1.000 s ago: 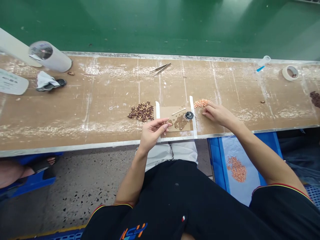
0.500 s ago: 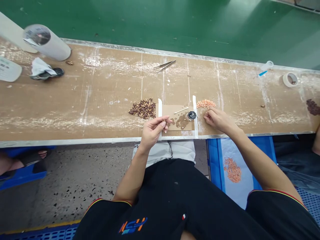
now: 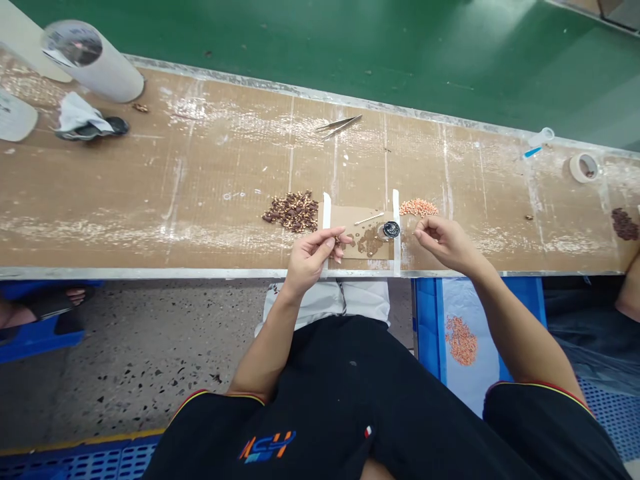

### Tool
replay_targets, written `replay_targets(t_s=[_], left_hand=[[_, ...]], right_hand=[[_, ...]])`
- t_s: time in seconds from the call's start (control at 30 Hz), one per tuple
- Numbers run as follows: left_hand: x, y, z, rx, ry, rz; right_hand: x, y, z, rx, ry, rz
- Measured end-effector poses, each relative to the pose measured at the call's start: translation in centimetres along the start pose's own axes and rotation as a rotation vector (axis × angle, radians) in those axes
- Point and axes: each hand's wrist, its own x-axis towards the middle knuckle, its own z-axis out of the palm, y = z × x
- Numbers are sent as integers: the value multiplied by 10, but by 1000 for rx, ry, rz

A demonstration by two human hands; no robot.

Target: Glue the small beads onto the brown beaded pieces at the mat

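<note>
Orange-blue logo on black shirt [image 3: 320,427], lettering unreadable

Bright, even overhead light; shadows soft and faint. Pale glare streaks along workbench [image 3: 150,200] surface, sheen on white cylinder [image 3: 95,60] end. Wide-angle bowing at edges, bench line curved. Centre sharp, small parts too fine to resolve, corners slightly soft

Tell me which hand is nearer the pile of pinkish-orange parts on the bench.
Right. The right hand sits just below the pinkish-orange pile, fingertips close to it. The left hand is farther away, on the other side of the taped card, nearer the dark brown pile.
</note>
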Motion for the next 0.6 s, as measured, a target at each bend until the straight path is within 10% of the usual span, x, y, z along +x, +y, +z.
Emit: replay_targets(t_s=[0.6], left_hand=[[2,2,1,1,20,-88]], right_hand=[[19,-32,15,-233,73,-73]])
